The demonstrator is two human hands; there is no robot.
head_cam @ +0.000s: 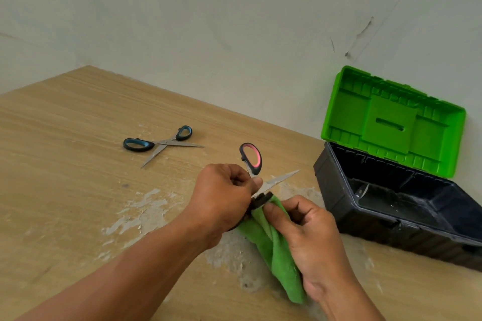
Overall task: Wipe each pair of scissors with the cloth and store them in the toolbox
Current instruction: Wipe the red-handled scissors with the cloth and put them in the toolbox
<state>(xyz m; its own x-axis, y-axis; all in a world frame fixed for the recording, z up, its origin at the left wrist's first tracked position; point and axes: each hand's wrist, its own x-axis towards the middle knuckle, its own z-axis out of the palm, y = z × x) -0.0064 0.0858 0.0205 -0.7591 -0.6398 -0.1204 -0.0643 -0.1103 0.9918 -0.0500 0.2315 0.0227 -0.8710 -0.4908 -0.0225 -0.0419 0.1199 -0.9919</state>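
Pink-handled scissors (280, 179), open, gripped by left hand (221, 190); right hand (307, 224) pinches green cloth (276, 250).

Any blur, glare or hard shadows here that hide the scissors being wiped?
Head view: soft, even light, faint shadows on the table, no glare. Head view: left hand, right hand, cloth and pink-handled scissors are slightly soft but readable; blue-handled scissors are crisp. Head view: toolbox interior is dark and shows little detail.
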